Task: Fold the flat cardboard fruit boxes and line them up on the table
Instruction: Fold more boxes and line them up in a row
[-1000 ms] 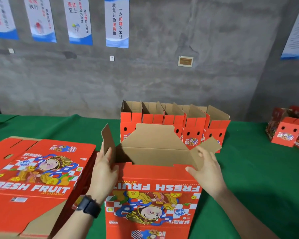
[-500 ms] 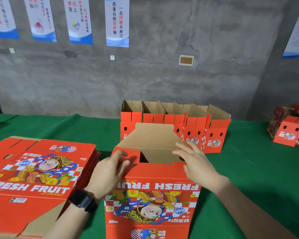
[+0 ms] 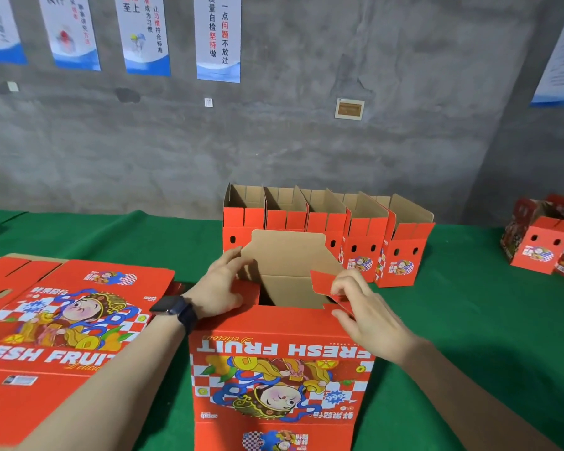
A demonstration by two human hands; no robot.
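A red fruit box [image 3: 280, 379] stands upside down in front of me on the green table [image 3: 469, 336], its bottom flaps partly folded. My left hand [image 3: 222, 288], with a dark watch on the wrist, holds the left edge of the tall brown back flap [image 3: 287, 252]. My right hand [image 3: 362, 307] pinches the small red side flap [image 3: 323, 283] at the box's right end. A stack of flat printed boxes [image 3: 62, 327] lies to the left. Several folded boxes [image 3: 326, 236] stand in a row behind.
More folded red boxes [image 3: 544, 245] sit at the far right of the table. A grey concrete wall with hanging posters [image 3: 217, 37] runs behind the table. Green cloth shows between the row and the right-hand boxes.
Both side flaps were pushed down into the box. My left hand then moved up to the back flap's edge, and my right hand took hold of the right side flap.
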